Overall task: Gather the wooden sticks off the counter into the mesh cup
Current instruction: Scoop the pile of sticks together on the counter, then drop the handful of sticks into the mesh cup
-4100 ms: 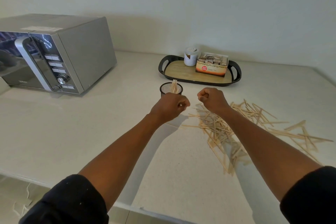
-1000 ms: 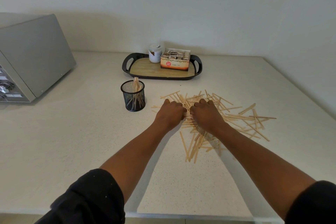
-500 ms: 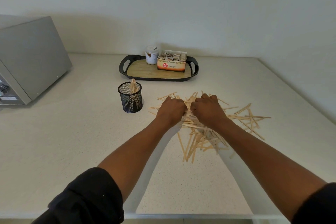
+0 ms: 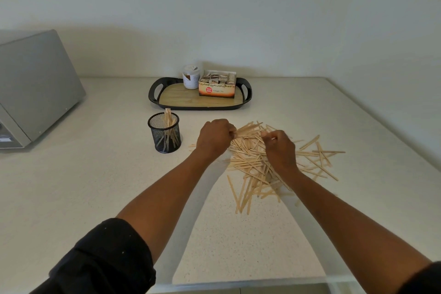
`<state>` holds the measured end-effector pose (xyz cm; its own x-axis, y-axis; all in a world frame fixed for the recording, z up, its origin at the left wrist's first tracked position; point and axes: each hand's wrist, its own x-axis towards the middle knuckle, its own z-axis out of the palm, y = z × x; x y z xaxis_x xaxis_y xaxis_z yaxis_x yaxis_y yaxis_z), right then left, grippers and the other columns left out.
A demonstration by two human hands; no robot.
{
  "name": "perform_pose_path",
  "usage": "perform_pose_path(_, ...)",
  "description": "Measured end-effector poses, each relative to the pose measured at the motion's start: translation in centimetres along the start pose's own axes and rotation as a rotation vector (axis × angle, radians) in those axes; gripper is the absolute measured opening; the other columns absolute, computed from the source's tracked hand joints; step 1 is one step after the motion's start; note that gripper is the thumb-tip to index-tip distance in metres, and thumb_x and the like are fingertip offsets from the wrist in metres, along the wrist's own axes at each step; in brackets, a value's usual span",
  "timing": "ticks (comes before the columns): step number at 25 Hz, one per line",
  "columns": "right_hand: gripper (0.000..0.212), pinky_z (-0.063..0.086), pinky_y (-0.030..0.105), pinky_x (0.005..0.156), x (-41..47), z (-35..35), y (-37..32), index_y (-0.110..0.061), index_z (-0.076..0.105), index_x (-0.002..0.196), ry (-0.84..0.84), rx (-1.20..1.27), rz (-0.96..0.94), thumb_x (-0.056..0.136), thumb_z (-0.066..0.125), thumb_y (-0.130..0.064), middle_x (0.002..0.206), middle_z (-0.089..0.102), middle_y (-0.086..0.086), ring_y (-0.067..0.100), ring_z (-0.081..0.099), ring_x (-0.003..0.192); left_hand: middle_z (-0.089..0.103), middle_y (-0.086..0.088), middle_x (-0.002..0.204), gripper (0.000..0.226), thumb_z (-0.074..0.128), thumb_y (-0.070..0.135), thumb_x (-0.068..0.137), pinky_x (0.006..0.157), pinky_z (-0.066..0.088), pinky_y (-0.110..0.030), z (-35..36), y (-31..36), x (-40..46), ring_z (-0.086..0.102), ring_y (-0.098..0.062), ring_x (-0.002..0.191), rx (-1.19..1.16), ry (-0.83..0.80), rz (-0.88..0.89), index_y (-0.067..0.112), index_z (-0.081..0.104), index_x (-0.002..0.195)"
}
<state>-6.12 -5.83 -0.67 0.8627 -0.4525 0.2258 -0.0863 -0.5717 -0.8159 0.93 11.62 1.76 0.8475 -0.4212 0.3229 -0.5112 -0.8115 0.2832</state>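
Toward the middle of the table (image 4: 71, 198), slightly right of centre, lies a loose heap of wooden sticks (image 4: 253, 164), fanned out flat and crossing one another, with a few stragglers reaching toward the right edge. Both hands are over the far side of the heap. The left hand (image 4: 214, 137) has its grip closed, fingers curled round the ends of a few sticks that jut out to the right of its knuckles. The right hand (image 4: 280, 148) also has its fingers curled, pinching at sticks near the top of the pile; how many it holds cannot be told. The two hands are near each other but apart.

Left of the heap and just beside the left hand stands the mesh cup (image 4: 164, 135), black, upright, with several sticks already standing in it and leaning against its wall. Near the back edge sits a black-rimmed tray (image 4: 152, 93) carrying a tea box (image 4: 217, 89) and a small white jar (image 4: 190, 77). At the left edge is a grey microwave (image 4: 35, 83).
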Motion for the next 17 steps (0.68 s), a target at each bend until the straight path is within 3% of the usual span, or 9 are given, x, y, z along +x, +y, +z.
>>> perform_pose_path(3,0.038,0.041,0.027,0.062,0.2,1.4,-1.4,-0.016,0.06,0.088,-0.177,0.13,0.049,0.094,0.05,-0.053,0.077,0.064,-0.003,0.01,0.057,0.066,0.06,-0.001,0.07,0.025,0.058,0.028,0.091,0.059,0.043,-0.034,-0.3,0.6,0.2,0.055,-0.02,0.065,-0.082,0.023,-0.011,0.016,0.069,0.072)
perform_pose_path(7,0.035,0.044,0.032,0.055,1.4,2.4,-4.3,-0.015,0.063,0.084,-0.156,0.265,0.051,0.093,0.055,-0.047,0.064,0.061,-0.002,0.012,0.053,0.052,0.061,0.002,0.074,0.021,0.059,0.029,0.092,0.058,0.038,-0.029,-0.6,1.6,-0.1,0.053,-0.015,0.066,-0.213,0.074,-0.011,0.019,0.074,0.081)
perform_pose_path(12,0.034,0.047,0.031,0.059,3.2,2.9,-7.1,-0.011,0.064,0.091,-0.168,0.042,-0.108,0.092,0.057,-0.044,0.075,0.067,0.003,0.017,0.06,0.062,0.059,0.01,0.069,0.016,0.063,0.028,0.091,0.058,0.037,-0.025,-1.9,0.3,0.0,0.052,-0.006,0.06,-0.355,0.101,-0.08,0.021,0.075,0.083)
perform_pose_path(17,0.027,0.042,0.026,0.056,4.4,3.8,-10.5,-0.012,0.062,0.099,-0.24,-0.058,-0.282,0.094,0.058,-0.038,0.082,0.066,0.002,0.018,0.06,0.072,0.074,-0.001,0.08,0.01,0.071,0.023,0.085,0.069,0.05,-0.03,-4.9,-2.1,0.1,0.065,-0.015,0.071,-0.467,0.094,-0.123,0.015,0.076,0.086)
